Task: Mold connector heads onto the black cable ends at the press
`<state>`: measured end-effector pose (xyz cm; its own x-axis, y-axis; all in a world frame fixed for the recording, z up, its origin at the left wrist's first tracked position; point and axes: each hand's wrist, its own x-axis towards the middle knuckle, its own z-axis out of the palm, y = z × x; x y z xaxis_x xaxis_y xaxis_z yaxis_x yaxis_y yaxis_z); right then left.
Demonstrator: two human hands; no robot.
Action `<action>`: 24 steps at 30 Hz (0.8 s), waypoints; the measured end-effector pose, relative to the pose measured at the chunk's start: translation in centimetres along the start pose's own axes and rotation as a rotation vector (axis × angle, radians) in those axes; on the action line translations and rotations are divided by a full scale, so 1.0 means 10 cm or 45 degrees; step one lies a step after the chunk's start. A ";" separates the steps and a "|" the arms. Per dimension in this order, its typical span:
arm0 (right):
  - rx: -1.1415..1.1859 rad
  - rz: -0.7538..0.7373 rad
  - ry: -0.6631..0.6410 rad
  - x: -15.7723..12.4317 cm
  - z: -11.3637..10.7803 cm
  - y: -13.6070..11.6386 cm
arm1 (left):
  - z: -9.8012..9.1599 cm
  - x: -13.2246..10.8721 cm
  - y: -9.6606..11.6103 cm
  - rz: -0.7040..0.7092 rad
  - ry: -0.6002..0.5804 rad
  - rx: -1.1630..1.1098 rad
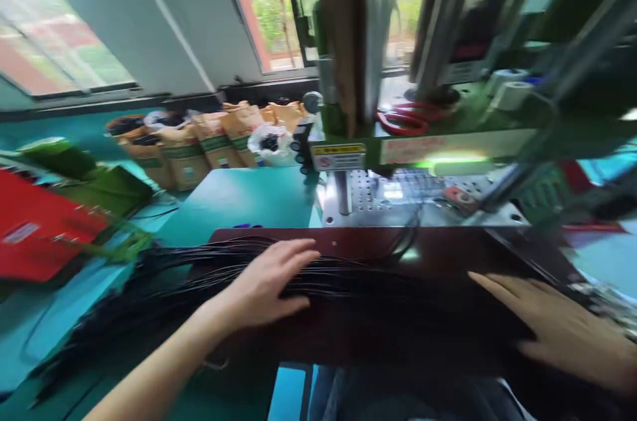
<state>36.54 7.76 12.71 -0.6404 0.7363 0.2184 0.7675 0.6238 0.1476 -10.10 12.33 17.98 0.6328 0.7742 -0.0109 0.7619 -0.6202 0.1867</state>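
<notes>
A long bundle of thin black cables [199, 281] lies across a dark brown board [318, 341] at the front of a machine. My left hand [269, 285] is over the cables, fingers stretched and thumb apart; whether it touches them I cannot tell. On the right, my right hand [552, 321] hovers at the board's right side with its fingers extended, slightly blurred, and nothing shows in it. A few cable ends [405, 235] rise from the board toward the machine's perforated metal plate [368, 198].
The machine's crossbar [458, 145] and upright column [355, 42] stand ahead. Red-handled scissors [403, 121] rest above the bar. At left are a red bin [44, 225] and a teal table [239, 192]. Paper sacks [199, 142] line the wall below the windows.
</notes>
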 end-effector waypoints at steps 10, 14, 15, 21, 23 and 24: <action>-0.248 0.207 -0.163 -0.01 -0.10 -0.34 | 0.78 1.36 1.77 0.377 -0.059 0.131; -0.187 0.222 -0.097 -0.23 -0.10 -0.39 | 0.88 1.34 1.96 0.356 0.029 0.209; -0.159 0.252 -0.118 -0.28 -0.13 -0.37 | 0.90 1.31 1.97 0.382 0.046 0.223; -0.050 0.349 -0.428 -0.30 -0.38 -0.02 | 0.94 1.35 1.93 0.404 0.017 0.331; -0.157 0.294 -0.339 -0.24 -0.42 0.06 | 0.94 1.41 1.90 0.359 0.033 0.393; -0.229 0.284 -0.256 -0.22 -0.42 0.08 | 0.94 1.44 1.88 0.334 0.059 0.419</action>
<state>38.70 5.58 16.41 -0.4350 0.8975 0.0727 0.8704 0.3984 0.2893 14.66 10.64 12.10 0.8101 0.5848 0.0409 0.5838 -0.7985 -0.1469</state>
